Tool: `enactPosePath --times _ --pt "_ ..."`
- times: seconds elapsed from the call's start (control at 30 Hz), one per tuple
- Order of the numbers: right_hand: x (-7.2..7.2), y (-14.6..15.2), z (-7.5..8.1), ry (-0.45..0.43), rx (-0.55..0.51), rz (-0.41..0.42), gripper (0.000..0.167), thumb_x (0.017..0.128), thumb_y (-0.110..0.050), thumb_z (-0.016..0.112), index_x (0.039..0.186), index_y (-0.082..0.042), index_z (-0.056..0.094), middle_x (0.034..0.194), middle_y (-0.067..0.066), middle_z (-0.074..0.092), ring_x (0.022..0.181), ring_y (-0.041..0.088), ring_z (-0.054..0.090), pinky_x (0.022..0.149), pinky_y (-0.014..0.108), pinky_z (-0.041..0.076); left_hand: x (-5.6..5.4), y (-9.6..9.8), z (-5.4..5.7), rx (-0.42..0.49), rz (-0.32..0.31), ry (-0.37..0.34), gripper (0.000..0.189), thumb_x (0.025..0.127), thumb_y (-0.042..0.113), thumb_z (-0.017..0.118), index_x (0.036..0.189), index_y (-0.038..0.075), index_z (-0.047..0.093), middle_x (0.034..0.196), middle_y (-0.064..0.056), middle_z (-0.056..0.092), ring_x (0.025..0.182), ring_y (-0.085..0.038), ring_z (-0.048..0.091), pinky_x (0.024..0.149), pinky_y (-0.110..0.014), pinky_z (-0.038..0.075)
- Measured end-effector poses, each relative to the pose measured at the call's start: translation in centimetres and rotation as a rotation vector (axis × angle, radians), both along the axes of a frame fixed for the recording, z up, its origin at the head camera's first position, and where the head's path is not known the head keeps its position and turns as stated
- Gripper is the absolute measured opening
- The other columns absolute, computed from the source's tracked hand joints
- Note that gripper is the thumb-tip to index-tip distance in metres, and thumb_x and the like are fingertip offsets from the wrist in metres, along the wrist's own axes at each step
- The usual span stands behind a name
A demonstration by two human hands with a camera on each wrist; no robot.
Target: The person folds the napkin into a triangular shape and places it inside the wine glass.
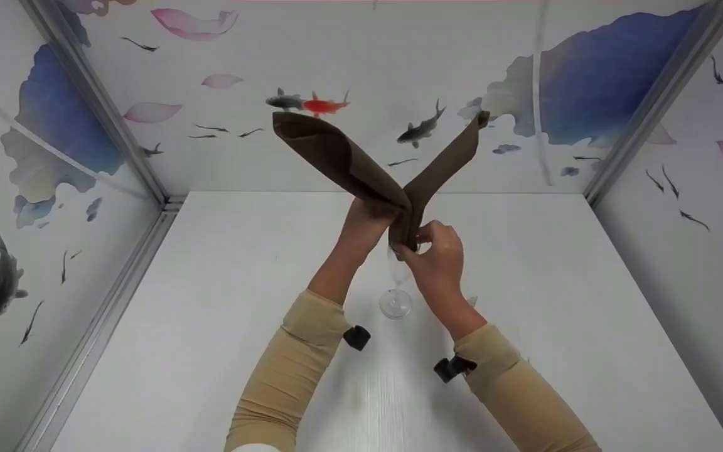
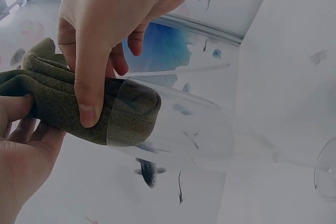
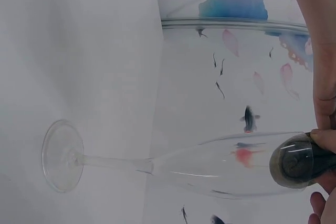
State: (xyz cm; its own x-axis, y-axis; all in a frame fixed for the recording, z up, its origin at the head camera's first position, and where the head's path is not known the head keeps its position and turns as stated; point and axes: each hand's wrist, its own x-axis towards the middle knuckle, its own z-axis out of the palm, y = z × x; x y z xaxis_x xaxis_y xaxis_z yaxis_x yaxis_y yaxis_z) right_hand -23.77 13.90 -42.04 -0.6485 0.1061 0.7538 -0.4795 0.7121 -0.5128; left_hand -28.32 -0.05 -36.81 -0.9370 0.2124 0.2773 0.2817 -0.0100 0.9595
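Observation:
A dark brown-green cloth napkin, folded with two rolled ends spreading up and apart, stands above a clear champagne flute. Its folded lower end sits just inside the flute's mouth. My left hand holds the napkin from the left, where its folds gather, with some fingers hidden behind the cloth. Near the rim my right hand pinches the bundle; in the left wrist view its thumb presses on the cloth. The flute's round foot rests on the white table.
The white table is bounded by panels printed with fish and petals, including a back wall and metal corner posts. A small transparent thing, partly hidden, lies beside the right wrist. Both wrists carry black cameras.

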Motion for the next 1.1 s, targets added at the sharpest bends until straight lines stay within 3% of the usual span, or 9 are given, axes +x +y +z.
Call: enactPosePath --times 0.13,0.33,0.5,0.73,1.1 --pt "-0.1 0.4 0.3 -0.040 0.024 -0.005 0.040 0.071 -0.019 0.088 0.092 -0.005 0.057 0.079 0.006 0.062 0.079 0.023 0.053 0.069 0.039 0.039 0.0 0.0 0.0 0.021 -0.005 0.002 0.025 0.083 0.003 0.062 0.108 0.002 0.059 0.101 -0.005 0.058 0.095 -0.016 0.054 0.089 -0.028 0.044" --pt "-0.4 0.9 2.0 -0.083 0.084 0.015 0.049 0.076 -0.031 0.084 0.107 -0.002 0.058 0.086 0.008 0.062 0.081 0.024 0.052 0.071 0.041 0.038 0.0 -0.4 0.0 -0.011 0.010 0.008 0.029 0.089 0.005 0.067 0.116 0.001 0.059 0.108 -0.008 0.061 0.101 -0.017 0.057 0.093 -0.030 0.045" --pt "-0.6 1.2 3.4 -0.039 0.154 0.032 0.036 0.078 -0.029 0.082 0.094 -0.004 0.062 0.084 0.009 0.062 0.079 0.025 0.055 0.069 0.042 0.039 0.1 -0.5 0.2 -0.053 0.008 0.007 0.027 0.090 0.009 0.065 0.115 0.001 0.061 0.108 -0.007 0.061 0.100 -0.016 0.056 0.093 -0.028 0.045" --pt "-0.6 1.4 3.8 -0.028 0.189 0.026 0.031 0.078 -0.023 0.083 0.092 -0.004 0.063 0.081 0.008 0.065 0.079 0.026 0.058 0.070 0.044 0.041 0.5 -0.5 0.0 0.139 -0.113 0.046 0.035 0.095 0.009 0.062 0.129 0.003 0.060 0.123 -0.008 0.061 0.116 -0.019 0.056 0.101 -0.032 0.041" --pt "-0.5 1.5 3.0 -0.047 0.183 0.027 0.027 0.078 -0.022 0.082 0.090 -0.005 0.064 0.079 0.006 0.067 0.077 0.024 0.060 0.070 0.042 0.042 0.7 -0.2 -0.8 -0.032 0.005 0.054 0.027 0.091 0.009 0.058 0.116 0.001 0.065 0.105 -0.007 0.065 0.094 -0.014 0.057 0.091 -0.030 0.045"
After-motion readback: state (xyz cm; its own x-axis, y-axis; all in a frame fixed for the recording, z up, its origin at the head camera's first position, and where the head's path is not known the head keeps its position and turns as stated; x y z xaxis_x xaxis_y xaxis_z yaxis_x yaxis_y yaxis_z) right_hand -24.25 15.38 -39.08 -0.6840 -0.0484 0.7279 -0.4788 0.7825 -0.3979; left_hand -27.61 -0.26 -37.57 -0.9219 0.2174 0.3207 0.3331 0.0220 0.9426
